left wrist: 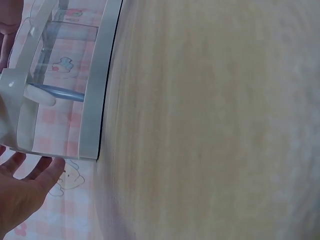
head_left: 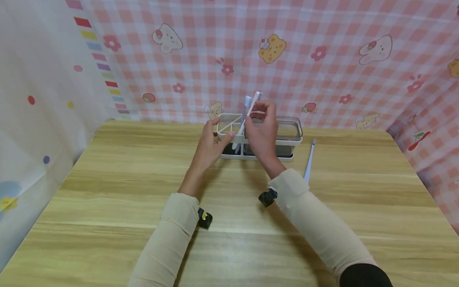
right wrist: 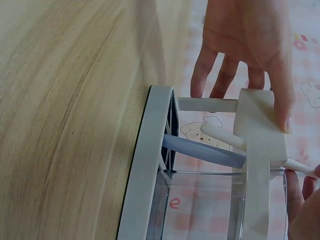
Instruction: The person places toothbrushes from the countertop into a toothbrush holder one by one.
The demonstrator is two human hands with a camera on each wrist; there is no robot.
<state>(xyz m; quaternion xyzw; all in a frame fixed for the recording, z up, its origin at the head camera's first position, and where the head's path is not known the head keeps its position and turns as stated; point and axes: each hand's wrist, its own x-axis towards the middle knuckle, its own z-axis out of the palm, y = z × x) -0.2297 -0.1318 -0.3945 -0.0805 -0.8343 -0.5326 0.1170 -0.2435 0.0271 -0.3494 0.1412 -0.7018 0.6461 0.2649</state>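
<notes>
A white toothbrush holder (head_left: 264, 158) with an open slotted section at its left and a clear bin (head_left: 292, 129) at its right stands near the table's back edge. My left hand (head_left: 209, 144) grips its left end, thumb over the top rail and fingers round the side. Between the fingertips of my right hand (head_left: 263, 133) is a white toothbrush (head_left: 255, 98), head up and tilted. Its rounded handle end (right wrist: 222, 135) passes below the top rail, above the holder's base. Beside it a pale blue toothbrush (head_left: 247, 103) leans in the same section, its handle (right wrist: 205, 151) reaching the base.
Another light blue toothbrush (head_left: 309, 161) lies on the wooden table (head_left: 229, 247) to the right of the holder, partly behind my right sleeve. Close behind the holder hangs a pink checked curtain (head_left: 201, 59). A small black camera sits on each wrist.
</notes>
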